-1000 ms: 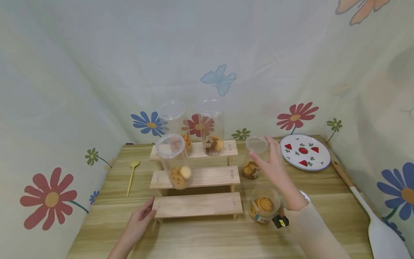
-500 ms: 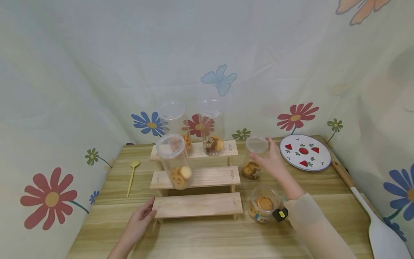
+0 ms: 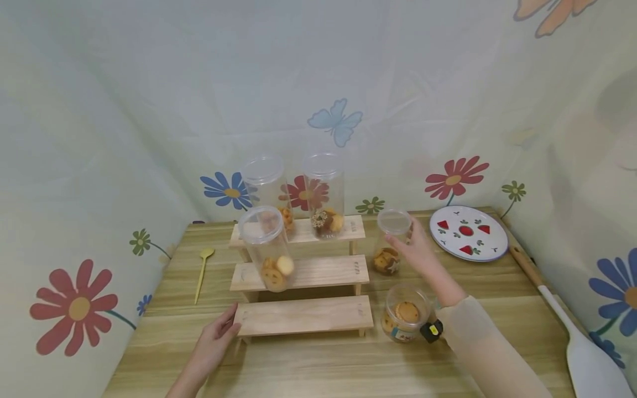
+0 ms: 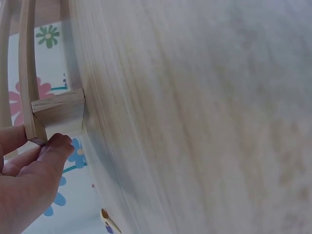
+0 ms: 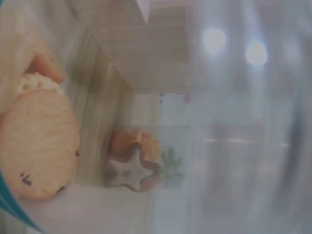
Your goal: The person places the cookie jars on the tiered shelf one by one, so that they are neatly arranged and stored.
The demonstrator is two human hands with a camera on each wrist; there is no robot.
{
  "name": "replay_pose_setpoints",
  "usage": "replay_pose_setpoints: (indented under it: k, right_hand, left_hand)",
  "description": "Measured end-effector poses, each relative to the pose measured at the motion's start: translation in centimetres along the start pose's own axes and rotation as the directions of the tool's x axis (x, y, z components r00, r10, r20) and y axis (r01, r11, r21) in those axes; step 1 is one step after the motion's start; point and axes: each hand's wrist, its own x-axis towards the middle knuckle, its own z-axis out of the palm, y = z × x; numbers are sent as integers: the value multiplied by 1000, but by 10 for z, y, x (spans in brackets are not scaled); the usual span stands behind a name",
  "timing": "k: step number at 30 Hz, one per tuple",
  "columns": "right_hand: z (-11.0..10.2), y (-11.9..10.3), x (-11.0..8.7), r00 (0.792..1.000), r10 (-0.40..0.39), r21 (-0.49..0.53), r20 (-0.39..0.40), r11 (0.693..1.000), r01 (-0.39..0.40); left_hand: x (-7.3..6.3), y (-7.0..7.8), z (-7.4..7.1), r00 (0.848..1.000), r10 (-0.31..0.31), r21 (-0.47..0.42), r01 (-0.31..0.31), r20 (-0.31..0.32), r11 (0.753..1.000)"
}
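Note:
My left hand is at the left end of the lowest step of a pale wooden three-step display stand. The left wrist view has its thumb and fingers pinching the end of the board. My right hand grips a clear lidded jar on the table right of the stand, thumb at its front and fingers at its right side. Cookies, one star-shaped, lie in its bottom. Two tall cookie jars stand on the top step, and another jar is at the left of the middle step.
A squat round cookie jar stands below my right forearm, close to the black wrist camera. Rightward are a watermelon-patterned plate and a long white spatula. A small yellow spoon lies at the left.
My right fingers have drawn in around the upper part of the jar, and that forearm has shifted slightly. The left hand and the stand have stayed put.

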Motion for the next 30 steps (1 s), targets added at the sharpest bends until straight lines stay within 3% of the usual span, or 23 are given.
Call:
replay_pose_setpoints:
  k: [8, 17, 23, 30]
  right_hand:
    - [0, 2, 0, 999, 26, 9, -32, 1000, -25]
    - [-13, -12, -8, 997, 77, -52, 6, 996, -77]
    - [-16, -23, -16, 999, 29, -60, 40, 998, -27]
    - [-17, -39, -29, 1000, -12, -81, 10, 997, 13]
  left_hand:
    - [-1, 2, 1, 1000, -10, -10, 11, 2, 1000]
    - [0, 1, 1, 1000, 4, -8, -4, -7, 1000]
    - [1, -3, 0, 1000, 3, -2, -3, -15, 1000]
    - [0, -1, -1, 1000, -14, -3, 14, -2, 1000]
